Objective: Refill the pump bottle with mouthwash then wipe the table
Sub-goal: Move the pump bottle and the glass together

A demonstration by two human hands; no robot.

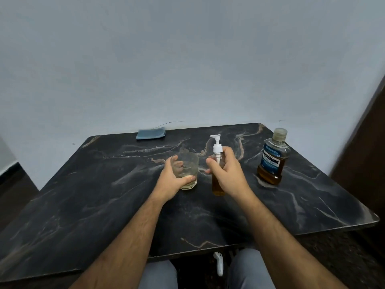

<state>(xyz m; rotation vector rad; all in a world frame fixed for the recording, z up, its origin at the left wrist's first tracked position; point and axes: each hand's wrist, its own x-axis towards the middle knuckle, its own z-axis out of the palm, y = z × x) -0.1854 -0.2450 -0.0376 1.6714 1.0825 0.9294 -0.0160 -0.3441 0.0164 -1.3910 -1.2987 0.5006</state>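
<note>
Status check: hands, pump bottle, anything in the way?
Left hand grips glass. Right hand grips pump bottle, pump on, amber liquid inside. Mouthwash bottle capped, right. Cloth at far edge. Nothing in the way.

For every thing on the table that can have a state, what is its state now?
pump bottle: upright, pump head on, amber liquid inside, gripped by the right hand.
glass: upright, almost empty, held by the left hand.
mouthwash bottle: upright, cap on, about half full, untouched.
blue cloth: folded, lying at the far edge of the table.
</note>
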